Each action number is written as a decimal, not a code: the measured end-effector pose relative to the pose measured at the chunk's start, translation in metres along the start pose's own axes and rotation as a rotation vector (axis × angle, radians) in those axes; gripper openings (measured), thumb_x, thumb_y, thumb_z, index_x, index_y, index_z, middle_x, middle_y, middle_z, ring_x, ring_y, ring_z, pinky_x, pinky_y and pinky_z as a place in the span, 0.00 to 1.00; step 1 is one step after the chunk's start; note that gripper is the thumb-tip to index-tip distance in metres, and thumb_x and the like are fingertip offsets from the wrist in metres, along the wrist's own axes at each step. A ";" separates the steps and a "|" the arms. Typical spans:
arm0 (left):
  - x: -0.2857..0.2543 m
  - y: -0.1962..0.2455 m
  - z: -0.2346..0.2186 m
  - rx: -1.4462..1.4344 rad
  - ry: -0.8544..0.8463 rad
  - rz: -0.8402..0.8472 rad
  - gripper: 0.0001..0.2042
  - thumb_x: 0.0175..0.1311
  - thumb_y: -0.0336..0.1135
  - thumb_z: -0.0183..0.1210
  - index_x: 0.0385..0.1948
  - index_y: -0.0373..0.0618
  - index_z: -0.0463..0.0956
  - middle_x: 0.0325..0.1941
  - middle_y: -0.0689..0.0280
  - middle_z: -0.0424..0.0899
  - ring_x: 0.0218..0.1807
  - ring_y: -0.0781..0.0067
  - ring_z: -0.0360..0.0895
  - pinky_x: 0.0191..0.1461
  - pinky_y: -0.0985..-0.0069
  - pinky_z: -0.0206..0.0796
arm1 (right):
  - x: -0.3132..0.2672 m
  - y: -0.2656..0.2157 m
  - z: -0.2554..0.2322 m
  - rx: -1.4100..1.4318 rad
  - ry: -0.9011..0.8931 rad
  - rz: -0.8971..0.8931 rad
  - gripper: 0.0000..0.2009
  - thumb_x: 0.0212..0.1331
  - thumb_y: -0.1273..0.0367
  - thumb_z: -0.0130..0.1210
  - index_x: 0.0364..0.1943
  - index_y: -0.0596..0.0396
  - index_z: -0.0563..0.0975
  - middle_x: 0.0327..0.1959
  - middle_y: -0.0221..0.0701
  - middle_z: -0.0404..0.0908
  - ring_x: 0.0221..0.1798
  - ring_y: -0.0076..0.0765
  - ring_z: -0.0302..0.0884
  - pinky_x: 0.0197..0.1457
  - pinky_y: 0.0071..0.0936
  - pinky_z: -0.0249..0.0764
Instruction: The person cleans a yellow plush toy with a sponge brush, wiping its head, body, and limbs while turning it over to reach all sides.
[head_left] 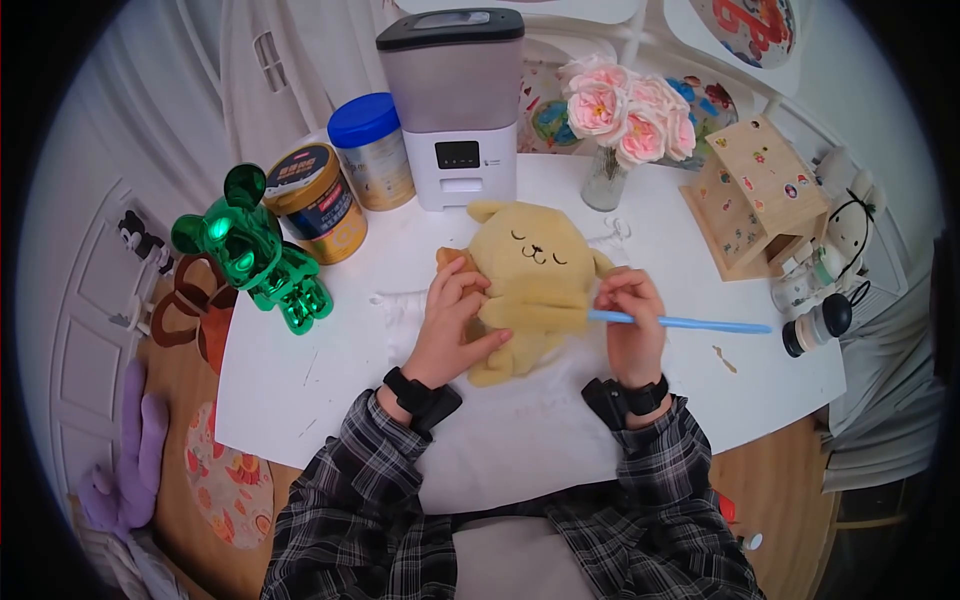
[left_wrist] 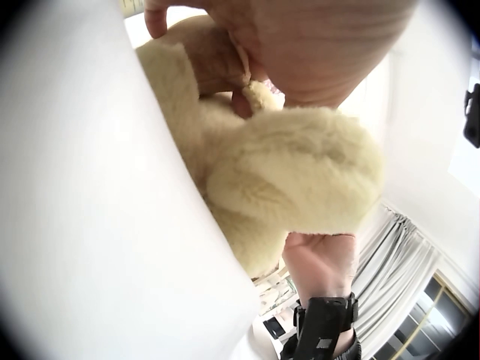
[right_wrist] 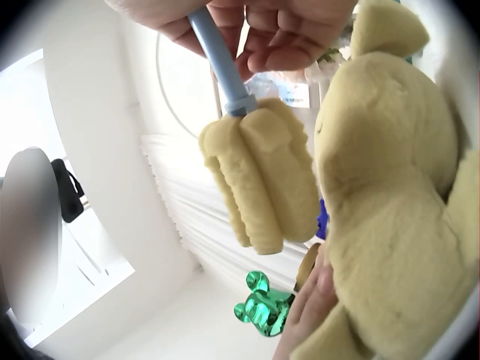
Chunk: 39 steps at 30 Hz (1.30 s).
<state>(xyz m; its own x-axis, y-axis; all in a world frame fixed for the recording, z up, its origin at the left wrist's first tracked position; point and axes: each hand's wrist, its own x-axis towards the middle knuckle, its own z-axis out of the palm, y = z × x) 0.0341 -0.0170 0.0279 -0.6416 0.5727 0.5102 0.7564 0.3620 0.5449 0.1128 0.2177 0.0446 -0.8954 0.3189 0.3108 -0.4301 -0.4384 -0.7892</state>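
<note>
A pale yellow plush dog (head_left: 537,240) with stitched closed eyes sits on the table, facing the head camera. My left hand (head_left: 452,325) grips its side, the thumb on its front and the fingers along the edge. Near those fingers shows a brown piece (head_left: 455,258). My right hand (head_left: 632,320) pinches the light blue handle of a sponge bottle brush (head_left: 715,326). The brush's ribbed yellow sponge head (right_wrist: 262,176) overlaps the plush's belly in the head view. In the right wrist view, that head hangs below my right fingers, beside the plush (right_wrist: 397,225).
A shiny green bear figure (head_left: 255,250), two formula cans (head_left: 320,205) and a white dispenser (head_left: 465,165) line the table's back left. Pink roses in a glass vase (head_left: 604,180), a wooden house (head_left: 755,200) and small jars (head_left: 818,325) stand right. White cloth (head_left: 510,450) lies in front.
</note>
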 end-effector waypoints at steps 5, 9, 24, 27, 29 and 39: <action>0.001 0.002 -0.001 -0.015 -0.004 -0.006 0.16 0.45 0.36 0.69 0.32 0.39 0.74 0.55 0.61 0.68 0.69 0.47 0.51 0.69 0.57 0.48 | -0.003 0.007 0.011 -0.454 -0.172 0.034 0.09 0.62 0.70 0.45 0.39 0.59 0.75 0.39 0.30 0.73 0.38 0.25 0.68 0.43 0.22 0.65; 0.000 0.000 0.001 -0.037 -0.015 -0.013 0.16 0.46 0.36 0.69 0.35 0.42 0.75 0.55 0.62 0.68 0.69 0.48 0.50 0.70 0.56 0.44 | 0.004 -0.002 -0.001 -0.409 -0.023 -0.066 0.07 0.56 0.76 0.46 0.36 0.61 0.75 0.37 0.30 0.73 0.36 0.24 0.68 0.41 0.21 0.65; -0.001 0.000 0.001 -0.032 -0.026 -0.017 0.16 0.45 0.35 0.69 0.35 0.42 0.76 0.55 0.63 0.68 0.69 0.48 0.49 0.69 0.57 0.46 | 0.005 -0.006 0.003 -0.469 -0.055 -0.066 0.07 0.51 0.80 0.47 0.32 0.61 0.76 0.39 0.30 0.74 0.38 0.25 0.69 0.44 0.19 0.65; -0.001 -0.003 0.001 -0.040 -0.038 -0.017 0.16 0.46 0.35 0.68 0.37 0.44 0.77 0.56 0.63 0.67 0.70 0.49 0.48 0.70 0.57 0.44 | 0.009 -0.007 -0.015 -0.318 0.056 -0.194 0.08 0.48 0.81 0.45 0.30 0.61 0.75 0.39 0.31 0.74 0.34 0.25 0.67 0.41 0.19 0.64; -0.001 -0.002 0.002 -0.025 -0.022 -0.007 0.16 0.46 0.35 0.68 0.35 0.42 0.76 0.56 0.63 0.68 0.70 0.48 0.49 0.69 0.57 0.46 | 0.007 -0.007 -0.012 -0.186 0.018 -0.155 0.08 0.48 0.81 0.44 0.29 0.61 0.75 0.39 0.32 0.74 0.35 0.25 0.65 0.42 0.21 0.63; -0.001 0.000 0.001 -0.045 -0.021 -0.012 0.16 0.45 0.34 0.69 0.34 0.41 0.74 0.55 0.63 0.68 0.70 0.48 0.49 0.69 0.57 0.46 | 0.006 -0.003 0.002 -0.420 -0.071 0.016 0.08 0.50 0.79 0.47 0.33 0.62 0.77 0.38 0.32 0.75 0.38 0.25 0.67 0.45 0.22 0.63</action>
<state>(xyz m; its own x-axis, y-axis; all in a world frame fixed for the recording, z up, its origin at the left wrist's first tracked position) 0.0353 -0.0171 0.0271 -0.6478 0.5837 0.4896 0.7416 0.3362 0.5805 0.1086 0.2192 0.0493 -0.9138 0.2492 0.3206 -0.3445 -0.0579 -0.9370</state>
